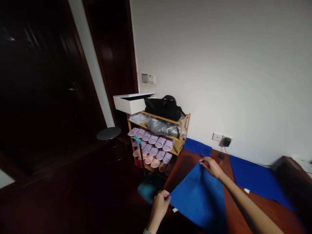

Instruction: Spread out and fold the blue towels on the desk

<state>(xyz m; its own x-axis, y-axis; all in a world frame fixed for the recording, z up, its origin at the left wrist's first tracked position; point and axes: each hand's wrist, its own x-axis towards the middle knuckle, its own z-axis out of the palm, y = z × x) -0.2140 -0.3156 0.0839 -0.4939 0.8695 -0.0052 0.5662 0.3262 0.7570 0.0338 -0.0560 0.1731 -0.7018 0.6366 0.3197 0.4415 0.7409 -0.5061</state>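
Note:
Between my two hands a blue cloth (198, 196) is stretched over the edge of the reddish-brown table (176, 169). My left hand (161, 201) pinches its near left corner, close to a small white tag (175, 210). At the far corner, my right hand (211, 166) grips the edge between thumb and fingers. The lower part of the cloth hangs in folds toward me. A second blue cloth (255, 178) lies flat on the table to the right, also with a white tag. Against the wall is a folded blue cloth (197, 147).
A wooden rack (181, 136) with lilac and pink slippers (153, 139) stands left of the table. On it are a white box (130, 104) and a black bag (163, 107). A long-handled dustpan (149, 188), a round stool (109, 133) and a plugged-in adapter (227, 141) are nearby.

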